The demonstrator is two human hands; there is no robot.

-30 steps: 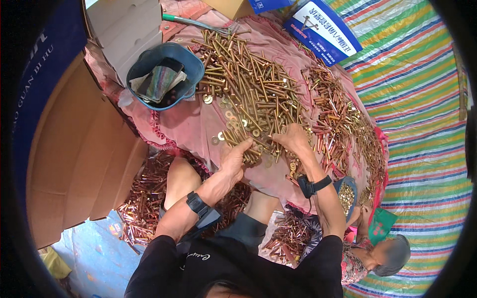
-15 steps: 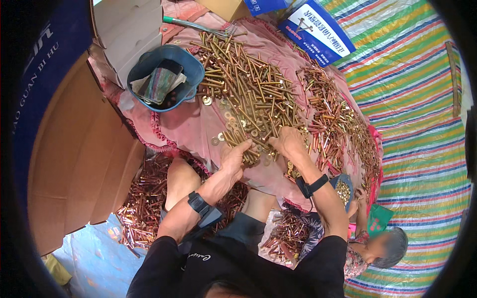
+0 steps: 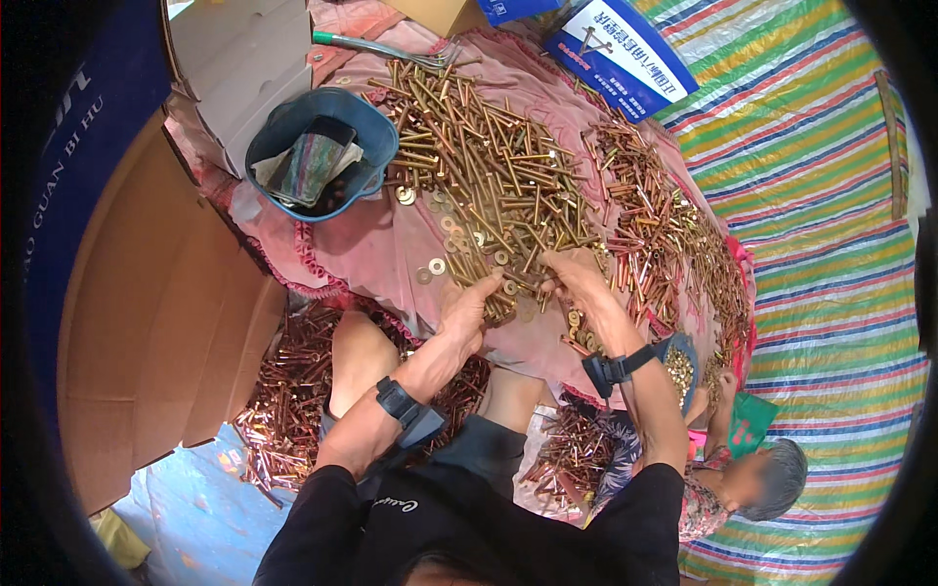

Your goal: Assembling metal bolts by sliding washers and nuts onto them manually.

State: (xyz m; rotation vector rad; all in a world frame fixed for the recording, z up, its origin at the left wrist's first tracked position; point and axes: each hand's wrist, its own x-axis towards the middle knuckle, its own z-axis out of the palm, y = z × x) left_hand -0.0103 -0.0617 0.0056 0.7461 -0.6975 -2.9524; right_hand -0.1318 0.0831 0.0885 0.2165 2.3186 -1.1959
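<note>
My left hand is closed at the near edge of a heap of long brass-coloured bolts, thumb stretched toward the right hand. What its fingers pinch is hidden behind the thumb. My right hand is just to the right, its thumb and forefinger closed on what looks like a bolt; the fingers partly cover it. Loose flat washers lie around the left hand on the pink cloth. More washers and nuts lie beneath the right wrist.
A blue bucket with a phone inside stands left of the heap. Redder bolts spread along the right; others pile by my legs. Beyond are a green-handled fork tool and a blue-white box. Another person sits at lower right.
The hands have drawn slightly apart, my left hand's thumb reaching further right. The right hand's fingers have shifted slightly at the heap's edge. The whole view has moved a little.
</note>
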